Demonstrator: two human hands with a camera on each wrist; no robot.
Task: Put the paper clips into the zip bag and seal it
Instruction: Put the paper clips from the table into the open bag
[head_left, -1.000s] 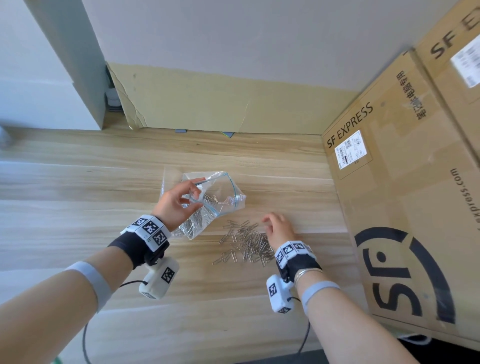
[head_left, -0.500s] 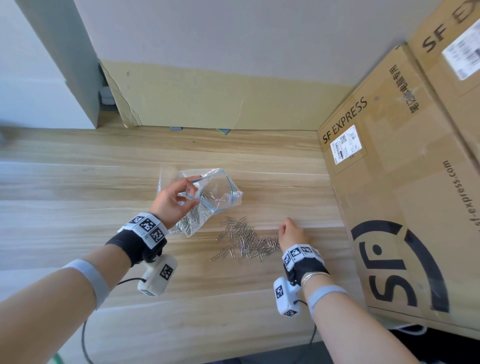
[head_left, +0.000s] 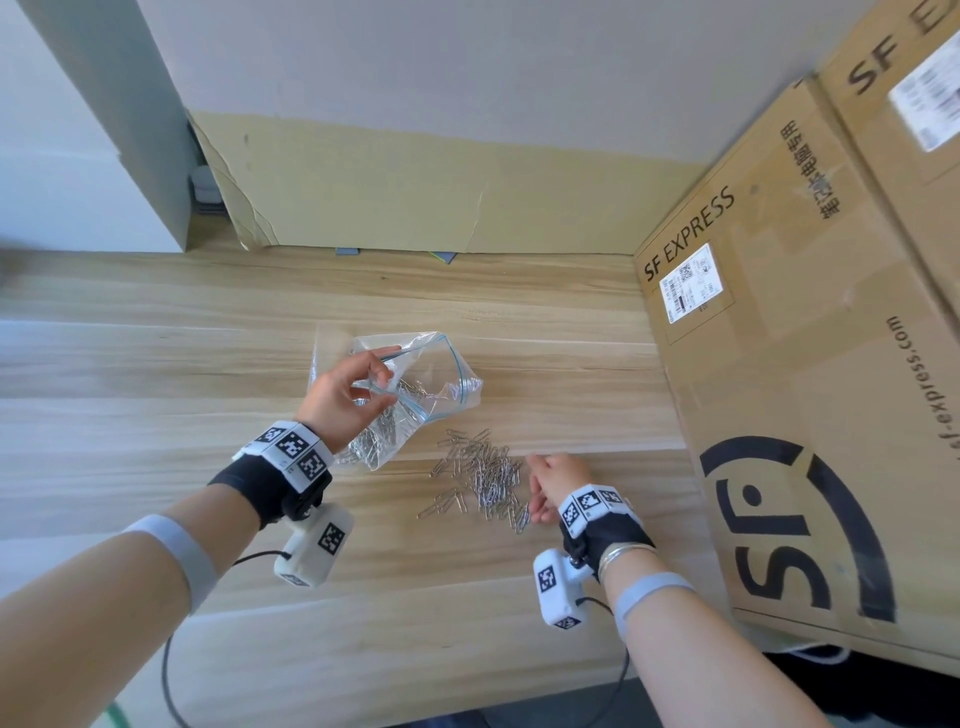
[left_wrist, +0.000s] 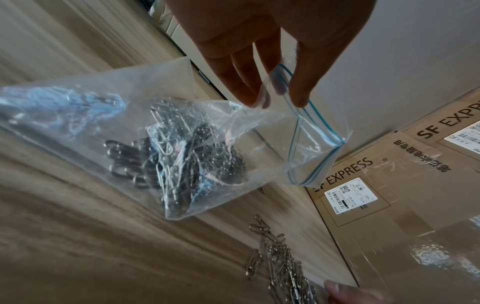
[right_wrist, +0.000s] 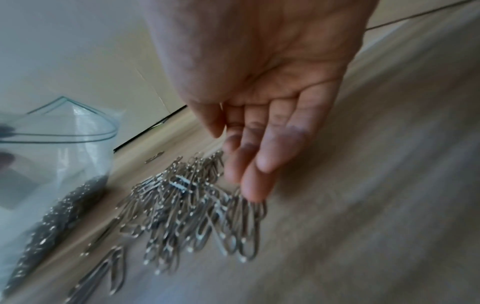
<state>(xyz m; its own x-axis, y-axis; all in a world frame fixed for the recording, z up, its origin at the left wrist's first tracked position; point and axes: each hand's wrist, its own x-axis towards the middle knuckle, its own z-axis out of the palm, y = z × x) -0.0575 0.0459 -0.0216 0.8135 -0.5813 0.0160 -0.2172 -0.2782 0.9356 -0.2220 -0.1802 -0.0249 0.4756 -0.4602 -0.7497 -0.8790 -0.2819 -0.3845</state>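
A clear zip bag with a blue zip line lies on the wooden table, partly filled with silver paper clips. My left hand pinches the bag's rim between thumb and fingers and lifts the mouth open toward the right. A loose pile of paper clips lies on the table just right of the bag. My right hand is at the pile's right edge, with straight fingers touching the clips and holding none. The bag's open mouth faces that hand.
Large SF Express cardboard boxes stand close on the right, near my right wrist. A flat cardboard sheet leans on the wall at the back. The wooden table stretches left of the bag and toward its front edge.
My right hand has slid from the far side of the pile round to its right near edge, closer to me. The left hand keeps holding the bag's mouth open.
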